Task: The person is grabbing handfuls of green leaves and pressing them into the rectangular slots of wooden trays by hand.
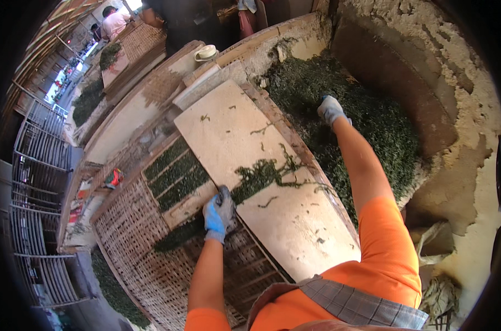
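1. There was one pale board (303, 240).
2. Left hand (218, 212), at the board's left edge, and right hand (331, 109), to its right, made two.
3. One green leaf heap (380, 129) lay right of the board.
4. One woven mat (132, 231) lay left of it.
5. One cream container (205, 53) sat beyond it.

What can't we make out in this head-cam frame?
- Right hand: head view; its grip is hidden by the hand itself.
- Left hand: head view; the hand covers what's under its palm.
- Left sleeve: head view; cut off by lower edge.
- Far person: head view; hands too small.
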Demonstrator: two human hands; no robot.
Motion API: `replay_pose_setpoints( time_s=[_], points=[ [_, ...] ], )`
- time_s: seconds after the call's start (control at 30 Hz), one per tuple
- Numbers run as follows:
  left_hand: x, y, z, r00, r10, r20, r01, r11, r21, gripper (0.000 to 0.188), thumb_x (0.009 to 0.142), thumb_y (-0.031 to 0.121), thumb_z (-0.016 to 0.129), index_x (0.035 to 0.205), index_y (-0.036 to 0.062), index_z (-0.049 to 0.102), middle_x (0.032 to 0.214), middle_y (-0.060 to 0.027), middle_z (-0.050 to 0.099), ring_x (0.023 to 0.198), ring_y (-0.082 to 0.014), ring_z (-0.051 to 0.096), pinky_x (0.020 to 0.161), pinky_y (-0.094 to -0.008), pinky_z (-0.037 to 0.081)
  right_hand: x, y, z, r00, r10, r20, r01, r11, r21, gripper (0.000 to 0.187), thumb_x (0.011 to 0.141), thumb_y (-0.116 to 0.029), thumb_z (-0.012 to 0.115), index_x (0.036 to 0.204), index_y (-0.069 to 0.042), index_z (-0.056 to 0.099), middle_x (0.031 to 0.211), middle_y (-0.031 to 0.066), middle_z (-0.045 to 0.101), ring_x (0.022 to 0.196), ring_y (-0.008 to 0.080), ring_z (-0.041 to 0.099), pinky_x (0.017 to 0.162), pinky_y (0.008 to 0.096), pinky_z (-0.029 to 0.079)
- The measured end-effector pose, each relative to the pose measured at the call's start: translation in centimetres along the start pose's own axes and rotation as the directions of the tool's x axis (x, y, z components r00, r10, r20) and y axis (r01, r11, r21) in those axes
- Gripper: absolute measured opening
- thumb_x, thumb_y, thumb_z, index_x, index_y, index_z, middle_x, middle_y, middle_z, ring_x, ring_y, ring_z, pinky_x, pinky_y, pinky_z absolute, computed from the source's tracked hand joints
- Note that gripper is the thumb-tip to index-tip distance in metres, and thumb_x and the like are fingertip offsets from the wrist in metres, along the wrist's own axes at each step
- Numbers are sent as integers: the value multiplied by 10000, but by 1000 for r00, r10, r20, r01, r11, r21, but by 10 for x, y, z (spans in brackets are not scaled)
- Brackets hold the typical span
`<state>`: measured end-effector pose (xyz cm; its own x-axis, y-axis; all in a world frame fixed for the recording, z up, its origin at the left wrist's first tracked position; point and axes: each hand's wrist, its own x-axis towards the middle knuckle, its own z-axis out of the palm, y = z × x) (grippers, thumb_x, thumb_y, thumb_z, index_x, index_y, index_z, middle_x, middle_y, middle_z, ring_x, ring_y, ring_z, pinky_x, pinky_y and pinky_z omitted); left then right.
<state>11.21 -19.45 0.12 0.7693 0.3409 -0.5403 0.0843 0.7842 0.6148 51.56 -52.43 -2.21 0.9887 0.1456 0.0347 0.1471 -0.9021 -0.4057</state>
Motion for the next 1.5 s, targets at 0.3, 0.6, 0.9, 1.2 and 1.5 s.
replay_pose_setpoints(
  time_s=[0.3,0.6,0.9,1.2,1.5],
  points=[
    [-22,23,-7,956,105,274,-230,850,474,244,982,251,527,1102,57,614,1026,-51,608,979,-180,551,968,-352,469,-155,-201,-51,683,-608,404,-55,509,859,294,871,-34,608,1151,-90,679,1118,7,702,1020,190,653,840,343,533],
    [-95,98,-129,879,445,170,-454,673,584,492,850,-43,645,1319,20,510,1261,-102,597,1121,-193,569,988,-331,468,-345,-381,62,90,-952,293,972,148,181,443,825,-22,487,1223,-156,629,1380,120,522,1205,351,532,994,441,466],
    [-98,59,-113,929,346,133,-367,812,453,280,854,-8,571,1127,34,618,817,-77,614,519,-123,503,444,-271,452,-367,-333,77,668,-734,123,668,664,336,369,741,-242,743,1092,-140,689,1083,154,673,979,334,646,872,412,528],
    [-118,73,-107,724,689,-22,3,28,1000,525,909,56,504,1429,49,432,1457,-161,419,1353,-276,382,1160,-389,318,-323,-312,21,805,-587,-89,586,761,278,279,817,-150,624,1086,-113,689,1130,119,670,1030,327,629,916,392,512],
    [-140,90,-173,892,410,193,-115,-206,972,492,876,303,621,1339,157,541,1464,-24,459,1343,-203,416,1203,-425,241,-371,-310,8,616,-719,323,771,634,-59,456,910,-355,572,1287,-99,588,1323,106,595,1302,272,480,1150,449,253]
  ],
)
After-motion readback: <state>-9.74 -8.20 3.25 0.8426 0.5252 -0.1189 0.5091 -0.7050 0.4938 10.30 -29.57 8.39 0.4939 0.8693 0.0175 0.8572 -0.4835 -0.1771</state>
